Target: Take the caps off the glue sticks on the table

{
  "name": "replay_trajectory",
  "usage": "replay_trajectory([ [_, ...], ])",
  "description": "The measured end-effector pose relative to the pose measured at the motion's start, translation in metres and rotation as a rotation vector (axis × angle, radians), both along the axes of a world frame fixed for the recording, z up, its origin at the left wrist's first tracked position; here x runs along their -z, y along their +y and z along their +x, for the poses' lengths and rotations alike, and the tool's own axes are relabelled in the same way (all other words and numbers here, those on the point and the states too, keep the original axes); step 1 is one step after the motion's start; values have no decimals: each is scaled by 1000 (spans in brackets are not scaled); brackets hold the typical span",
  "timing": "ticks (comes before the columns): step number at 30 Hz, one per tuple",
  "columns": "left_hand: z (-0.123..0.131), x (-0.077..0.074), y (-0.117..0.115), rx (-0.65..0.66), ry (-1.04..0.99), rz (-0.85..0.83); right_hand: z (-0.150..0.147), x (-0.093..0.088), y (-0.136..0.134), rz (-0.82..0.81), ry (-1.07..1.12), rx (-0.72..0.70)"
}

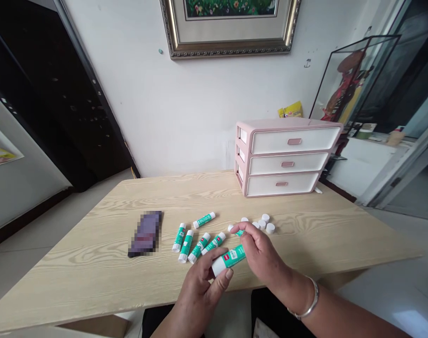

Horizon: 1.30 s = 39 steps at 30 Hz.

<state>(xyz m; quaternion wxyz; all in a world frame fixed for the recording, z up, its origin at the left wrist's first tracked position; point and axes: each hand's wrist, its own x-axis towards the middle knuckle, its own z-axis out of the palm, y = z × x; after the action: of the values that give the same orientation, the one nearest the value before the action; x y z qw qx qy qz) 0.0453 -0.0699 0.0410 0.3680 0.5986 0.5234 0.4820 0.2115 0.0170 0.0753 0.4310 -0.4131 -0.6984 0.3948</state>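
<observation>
My left hand is closed round the white end of a green and white glue stick, held just above the near table edge. My right hand, with a silver bangle on its wrist, curls over the stick's other end and pinches it there. Several more glue sticks lie in a loose row on the wooden table just left of my hands. A few loose white caps sit just beyond my right fingers.
A pink three-drawer organiser stands at the back right of the table, all drawers shut. A dark phone lies left of the sticks. A framed picture hangs on the wall; a glass case stands at right.
</observation>
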Motion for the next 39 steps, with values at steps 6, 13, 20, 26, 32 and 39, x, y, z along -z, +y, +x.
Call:
replay_trajectory([
  [6,18,1,-3,-15,9,283,-8,35,-29,-141,78,-128],
  [13,13,-12,-8,-35,442,84,18,30,-25,208,-151,-39],
  [20,22,-23,-2,55,578,-109,6,27,-32,315,-344,-218],
  [26,-18,-36,-7,349,501,-55,34,18,2,242,-116,12],
  [32,-73,-54,99,-222,974,-232,34,4,-3,305,-14,121],
  [39,-79,-38,187,-194,1126,-323,26,92,-16,177,6,46],
])
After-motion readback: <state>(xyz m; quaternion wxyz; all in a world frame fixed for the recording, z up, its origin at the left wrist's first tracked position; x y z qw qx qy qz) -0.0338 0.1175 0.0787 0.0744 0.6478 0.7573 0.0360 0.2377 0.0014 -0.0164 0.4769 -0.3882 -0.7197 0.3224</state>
